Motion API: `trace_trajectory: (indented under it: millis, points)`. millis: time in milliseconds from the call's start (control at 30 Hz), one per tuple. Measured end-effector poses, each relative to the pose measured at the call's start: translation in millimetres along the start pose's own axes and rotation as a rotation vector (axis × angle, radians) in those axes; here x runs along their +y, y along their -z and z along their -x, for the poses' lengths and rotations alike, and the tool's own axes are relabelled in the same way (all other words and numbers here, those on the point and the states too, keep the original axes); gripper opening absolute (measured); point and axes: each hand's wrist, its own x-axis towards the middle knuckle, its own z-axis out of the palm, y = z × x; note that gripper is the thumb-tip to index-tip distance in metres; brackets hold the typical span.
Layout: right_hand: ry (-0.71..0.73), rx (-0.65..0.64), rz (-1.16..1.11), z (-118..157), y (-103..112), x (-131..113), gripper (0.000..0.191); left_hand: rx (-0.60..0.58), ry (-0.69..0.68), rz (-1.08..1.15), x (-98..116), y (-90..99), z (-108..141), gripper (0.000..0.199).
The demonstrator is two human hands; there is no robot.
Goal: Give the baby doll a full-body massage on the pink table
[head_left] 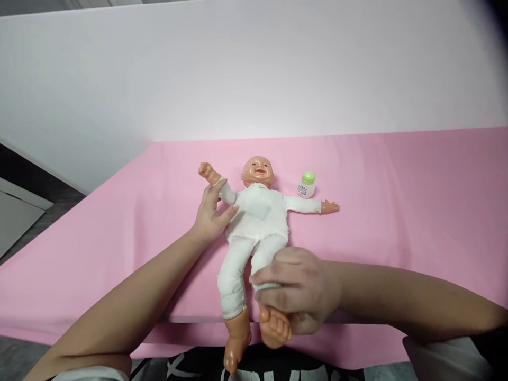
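A baby doll (257, 214) with a white cloth body lies on its back, head away from me, its feet over the near edge of the pink-covered table. My left hand (214, 210) is closed around the doll's raised arm on the left, with the thumb at the side of the chest. My right hand (299, 288) wraps the lower leg on the right, just above the bare foot. Its fingers cover part of the white leg. The doll's other arm stretches out to the right.
A small clear bottle with a green cap (307, 185) stands right of the doll's head, behind its outstretched arm. The pink cloth (377, 211) covers the table. A white wall (254, 69) rises behind it.
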Motion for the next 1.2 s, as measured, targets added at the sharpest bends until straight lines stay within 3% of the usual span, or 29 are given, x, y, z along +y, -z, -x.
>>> trace_trajectory:
  millis: [100, 200, 300, 400, 500, 633, 733, 800, 900, 967, 1033, 1200]
  points:
    - [-0.124, 0.132, 0.123, 5, 13, 12, 0.036, -0.11, -0.241, -0.079, 10, -1.5, 5, 0.08]
    - [-0.247, 0.163, 0.3, 12, 17, 36, 0.04, -0.259, -0.382, -0.133, 18, -4.1, 6, 0.068]
    - [-0.345, 0.11, 0.35, 17, 16, 59, 0.039, -0.325, -0.376, -0.15, 20, -4.7, 4, 0.069]
    - [-0.348, 0.067, 0.313, 17, 16, 65, 0.048, -0.341, -0.325, -0.125, 19, -3.5, 4, 0.079]
    - [-0.284, 0.087, 0.29, 11, 19, 53, 0.057, -0.293, -0.229, -0.078, 13, -3.3, 4, 0.087]
    - [-0.119, 0.138, 0.191, -3, 19, 26, 0.047, -0.056, -0.001, 0.027, -8, -6.7, -1, 0.088]
    - [-0.036, 0.005, 0.024, -8, 13, 8, 0.041, 0.103, 0.263, 0.142, -28, -8.3, -8, 0.09]
    - [-0.005, -0.136, -0.063, -6, 5, -1, 0.046, 0.142, 0.433, 0.193, -37, -8.1, -13, 0.092]
    - [0.022, -0.352, -0.066, 3, -10, -8, 0.045, 0.143, 0.525, 0.207, -42, -7.3, -16, 0.092]
    - [0.019, -0.418, -0.023, 6, -17, -10, 0.038, 0.142, 0.469, 0.194, -40, -7.3, -15, 0.09]
    - [0.035, -0.372, -0.014, 6, -18, -10, 0.036, 0.128, 0.36, 0.17, -36, -7.4, -13, 0.087]
    - [0.086, 0.047, 0.031, -6, 4, -4, 0.047, 0.02, -0.044, -0.012, -20, -5.8, -4, 0.093]
